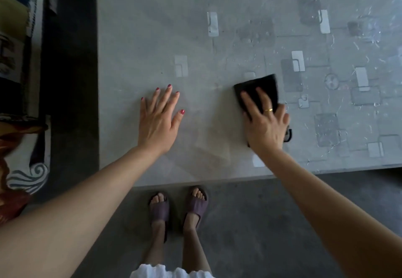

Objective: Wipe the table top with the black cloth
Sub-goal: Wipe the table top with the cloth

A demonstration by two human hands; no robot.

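Note:
A grey, glossy table top (152, 38) fills the upper part of the view, with pale and dark square reflections across its right half. The black cloth (260, 87) lies flat on it near the front edge. My right hand (264, 121) presses down on the cloth with fingers spread, covering its near half; a gold ring shows on one finger. My left hand (159, 118) rests flat on the bare table to the left of the cloth, fingers apart, holding nothing.
The table's front edge (195, 181) runs just above my sandalled feet (178, 207) on the dark floor. Its left edge borders a dark gap, beyond which patterned fabric (19, 147) lies at the far left.

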